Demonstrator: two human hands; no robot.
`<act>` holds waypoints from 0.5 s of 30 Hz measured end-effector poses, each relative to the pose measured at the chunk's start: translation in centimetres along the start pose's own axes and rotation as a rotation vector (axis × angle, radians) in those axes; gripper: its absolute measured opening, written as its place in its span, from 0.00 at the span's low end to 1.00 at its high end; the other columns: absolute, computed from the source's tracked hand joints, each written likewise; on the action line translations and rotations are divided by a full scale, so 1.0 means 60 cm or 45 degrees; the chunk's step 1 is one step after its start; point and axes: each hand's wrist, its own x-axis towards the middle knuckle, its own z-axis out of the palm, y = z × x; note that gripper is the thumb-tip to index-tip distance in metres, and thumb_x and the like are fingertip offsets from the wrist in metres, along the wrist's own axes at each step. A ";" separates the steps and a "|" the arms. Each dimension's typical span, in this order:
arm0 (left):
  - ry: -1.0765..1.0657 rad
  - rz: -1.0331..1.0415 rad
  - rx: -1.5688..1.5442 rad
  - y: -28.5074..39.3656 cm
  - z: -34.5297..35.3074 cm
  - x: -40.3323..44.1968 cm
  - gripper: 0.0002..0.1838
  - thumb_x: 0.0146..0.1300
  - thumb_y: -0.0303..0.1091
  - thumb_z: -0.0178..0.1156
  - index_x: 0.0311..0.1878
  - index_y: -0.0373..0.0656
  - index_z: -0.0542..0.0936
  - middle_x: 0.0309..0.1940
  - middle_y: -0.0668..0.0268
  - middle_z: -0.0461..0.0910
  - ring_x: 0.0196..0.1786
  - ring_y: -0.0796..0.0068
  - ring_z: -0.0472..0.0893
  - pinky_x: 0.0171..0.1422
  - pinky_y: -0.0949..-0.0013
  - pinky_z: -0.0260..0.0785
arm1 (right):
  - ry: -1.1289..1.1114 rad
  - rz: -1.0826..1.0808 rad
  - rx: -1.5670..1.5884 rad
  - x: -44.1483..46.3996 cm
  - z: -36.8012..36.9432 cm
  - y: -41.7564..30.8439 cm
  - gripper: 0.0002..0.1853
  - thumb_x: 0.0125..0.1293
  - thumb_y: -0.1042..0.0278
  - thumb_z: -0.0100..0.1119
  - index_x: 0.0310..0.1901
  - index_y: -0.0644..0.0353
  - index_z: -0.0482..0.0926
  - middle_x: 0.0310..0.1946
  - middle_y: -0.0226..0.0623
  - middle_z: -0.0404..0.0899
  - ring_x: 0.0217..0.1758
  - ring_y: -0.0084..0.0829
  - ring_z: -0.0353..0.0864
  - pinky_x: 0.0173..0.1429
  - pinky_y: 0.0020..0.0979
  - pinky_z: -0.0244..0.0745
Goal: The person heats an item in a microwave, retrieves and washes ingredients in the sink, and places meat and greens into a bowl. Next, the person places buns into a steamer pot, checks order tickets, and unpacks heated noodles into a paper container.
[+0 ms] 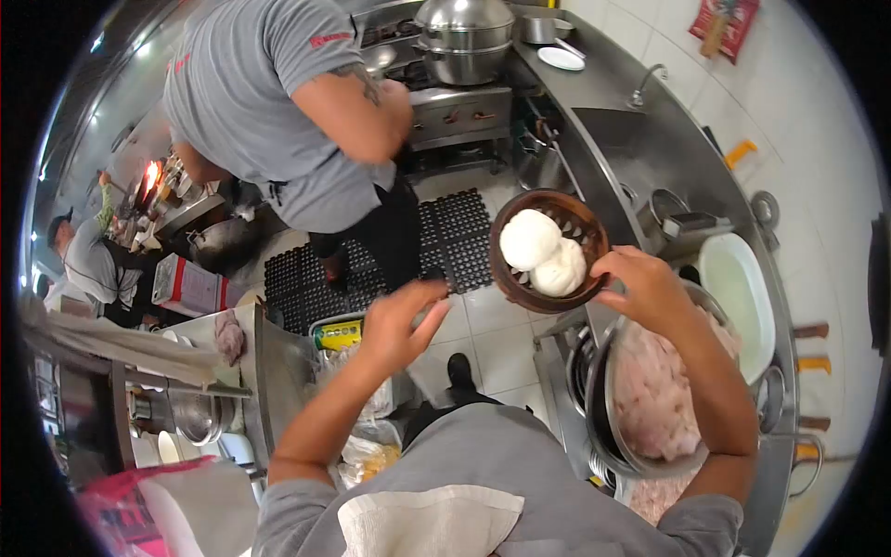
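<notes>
My right hand [640,283] grips the right rim of a round brown steamer basket [520,290], thumb and fingers closed on its edge. Two white buns [530,239] lie in the basket, one touching the other, over a slotted bottom. The basket is held up in the air over the floor. To its left, my left hand [406,320] is raised with fingers apart and holds nothing; it does not touch the basket.
A co-worker in grey [269,121] stands close ahead at the left, by a stove with a large metal steamer [464,46]. A bowl of pale raw meat [650,390] sits under my right forearm. A sink [613,139] lies ahead right, a counter [278,371] at left.
</notes>
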 end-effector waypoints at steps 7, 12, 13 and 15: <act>-0.453 -0.742 0.823 -0.358 0.065 -0.488 0.19 0.57 0.51 0.58 0.20 0.46 0.77 0.15 0.56 0.76 0.20 0.53 0.77 0.28 0.52 0.69 | -0.193 0.117 -0.033 0.102 0.024 0.117 0.17 0.45 0.70 0.69 0.37 0.55 0.73 0.30 0.39 0.74 0.32 0.38 0.78 0.36 0.34 0.74; -0.767 -1.429 0.814 -0.407 0.031 -0.667 0.25 0.59 0.61 0.51 0.32 0.46 0.80 0.27 0.57 0.81 0.32 0.54 0.82 0.38 0.53 0.73 | -0.392 0.147 -0.038 0.099 0.064 0.158 0.17 0.43 0.74 0.70 0.36 0.54 0.75 0.36 0.39 0.76 0.39 0.42 0.78 0.42 0.37 0.75; -0.716 -1.538 0.766 -0.402 0.028 -0.680 0.26 0.59 0.62 0.50 0.33 0.47 0.80 0.28 0.56 0.82 0.33 0.54 0.82 0.38 0.53 0.73 | -0.442 0.119 -0.018 0.097 0.076 0.166 0.18 0.42 0.74 0.70 0.36 0.53 0.75 0.38 0.40 0.76 0.41 0.44 0.78 0.44 0.38 0.75; -0.809 -1.576 0.861 -0.417 0.035 -0.718 0.28 0.59 0.64 0.47 0.35 0.47 0.81 0.29 0.57 0.82 0.33 0.55 0.82 0.34 0.52 0.72 | -0.479 0.158 0.076 0.093 0.102 0.164 0.18 0.41 0.75 0.70 0.36 0.54 0.75 0.42 0.41 0.77 0.45 0.48 0.76 0.49 0.40 0.74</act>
